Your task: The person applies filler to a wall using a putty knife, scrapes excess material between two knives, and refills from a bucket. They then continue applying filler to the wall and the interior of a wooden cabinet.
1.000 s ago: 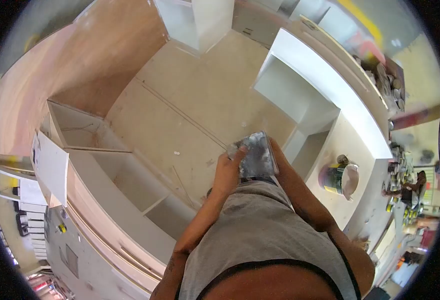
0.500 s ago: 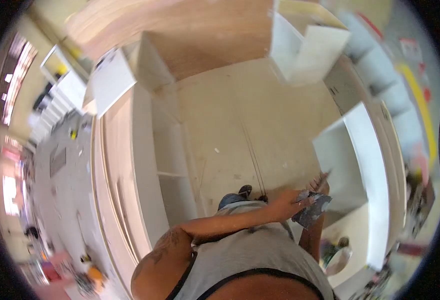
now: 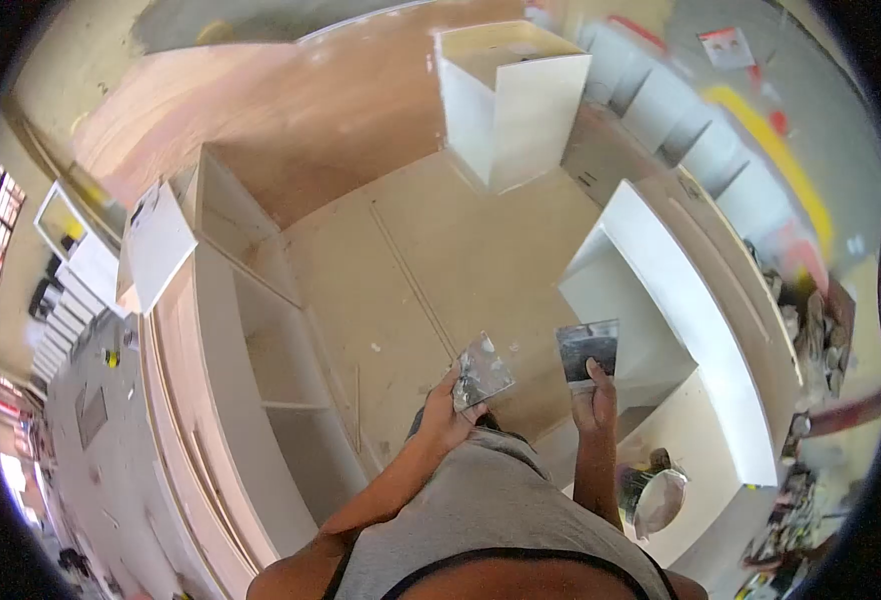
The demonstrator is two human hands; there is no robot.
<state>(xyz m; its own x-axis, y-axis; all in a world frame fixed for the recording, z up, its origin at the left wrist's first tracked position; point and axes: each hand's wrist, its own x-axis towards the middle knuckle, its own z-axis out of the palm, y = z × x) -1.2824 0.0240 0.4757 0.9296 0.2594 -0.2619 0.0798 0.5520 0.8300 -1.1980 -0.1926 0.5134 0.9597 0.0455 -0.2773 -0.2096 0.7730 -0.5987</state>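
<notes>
My left hand [image 3: 447, 415] is closed on the edge of a grey square putty plate [image 3: 483, 374], smeared with pale and dark patches, above the tan board floor. To its right my right hand [image 3: 594, 402] holds a flat dark putty spreader [image 3: 588, 350] upright, thumb across its face and a straight edge at the top. The two tools are apart. Behind the spreader is the white inner side of an open cabinet [image 3: 631, 290]. A round bowl or tub [image 3: 661, 503] sits in that cabinet below my right hand, with dark and green items beside it.
A long shelf unit [image 3: 261, 340] with compartments runs along my left. A white box-like cabinet [image 3: 516, 110] stands at the far side, before a brown wood panel [image 3: 351, 130]. Clutter [image 3: 821, 340] lies beyond the right cabinet. A thin strip [image 3: 411, 275] lies on the board.
My hands have moved apart. The left, with the plate, has shifted left; the right now shows the spreader's flat face. My view has turned to the right.
</notes>
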